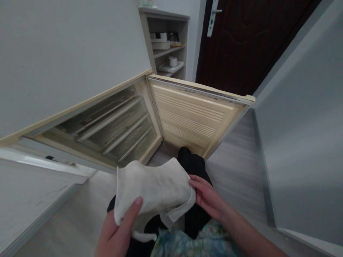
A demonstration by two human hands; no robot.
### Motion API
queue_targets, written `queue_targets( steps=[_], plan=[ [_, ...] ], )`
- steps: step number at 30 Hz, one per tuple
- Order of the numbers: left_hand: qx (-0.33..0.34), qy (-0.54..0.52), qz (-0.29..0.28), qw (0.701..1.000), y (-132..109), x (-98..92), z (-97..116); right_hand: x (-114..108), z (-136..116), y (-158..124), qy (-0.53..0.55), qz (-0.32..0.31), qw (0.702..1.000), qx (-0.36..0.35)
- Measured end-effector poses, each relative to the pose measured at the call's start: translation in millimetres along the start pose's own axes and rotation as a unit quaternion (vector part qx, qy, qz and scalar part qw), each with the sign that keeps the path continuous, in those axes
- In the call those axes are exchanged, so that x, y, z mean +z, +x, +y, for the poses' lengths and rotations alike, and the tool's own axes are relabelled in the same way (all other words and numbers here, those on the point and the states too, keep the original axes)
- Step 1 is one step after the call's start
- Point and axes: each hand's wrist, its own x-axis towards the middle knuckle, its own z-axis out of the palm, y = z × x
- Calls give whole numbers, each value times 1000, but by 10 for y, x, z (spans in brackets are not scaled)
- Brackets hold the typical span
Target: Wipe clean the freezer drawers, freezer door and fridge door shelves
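A folded white cloth (158, 182) is stretched between my two hands, above my lap. My left hand (118, 228) grips its near left corner, thumb on top and fingers hidden beneath. At the right edge, my right hand (205, 194) pinches the cloth between thumb and fingers. One loose flap of it hangs at the lower right, and another strip dangles below near my left hand. Just beyond the cloth stands an open freezer, with its cream door (191, 114) swung out to the right and clear-fronted drawers (120, 125) inside.
Behind the freezer, a shelf unit (166, 16) holds boxes and a white cup (173, 61). A dark red door (241, 39) with a metal handle is at the back. A grey wall (302, 142) rises on the right above the wood-look floor (238, 171).
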Motion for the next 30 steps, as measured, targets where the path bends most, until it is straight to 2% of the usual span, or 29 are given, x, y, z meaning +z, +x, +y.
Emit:
queue_targets(
  steps=[2, 4, 5, 7, 8, 10, 12, 15, 18, 20, 22, 23, 25, 26, 28, 29, 30],
  plan=[
    [24, 79, -20, 996, 12, 18, 83, -15, 42, -10, -55, 19, 998, -33],
    [45, 116, -3, 992, 61, 16, 108, -68, 62, 5, -155, 1, 984, -89],
    [45, 108, 18, 993, 98, -1, 91, -108, 59, 15, -220, -10, 968, -120],
    [48, 60, 51, 996, 185, -72, 10, -201, 30, 24, -356, -30, 918, -173],
    [62, 48, 50, 996, 228, -120, -44, -245, 6, 15, -410, -40, 890, -195],
    [127, 100, 3, 987, 302, -222, -156, -308, -45, -32, -474, -61, 848, -229],
    [214, 206, -50, 953, 356, -304, -258, -328, -84, -106, -500, -86, 827, -241],
    [312, 313, -61, 895, 421, -362, -390, -300, -105, -208, -550, -87, 798, -228],
    [362, 355, -79, 858, 486, -365, -478, -254, -125, -223, -595, -60, 769, -228],
    [373, 355, -118, 849, 526, -348, -480, -225, -165, -184, -603, -30, 759, -245],
    [325, 313, -172, 876, 555, -305, -436, -186, -218, -132, -606, -12, 755, -252],
    [264, 274, -185, 906, 565, -267, -406, -161, -240, -108, -608, -5, 755, -246],
    [74, 164, -154, 972, 572, -149, -357, -92, -253, -75, -602, 3, 771, -209],
    [-27, 98, -117, 988, 569, -69, -348, -50, -235, -64, -590, 1, 787, -180],
    [-172, -27, -58, 983, 555, 122, -376, 40, -143, -43, -573, -6, 806, -147],
    [-203, -74, -58, 975, 546, 224, -413, 85, -70, -27, -580, -18, 800, -150],
    [-212, -103, -76, 969, 538, 324, -461, 125, 15, -4, -601, -32, 782, -162]
  ],
)
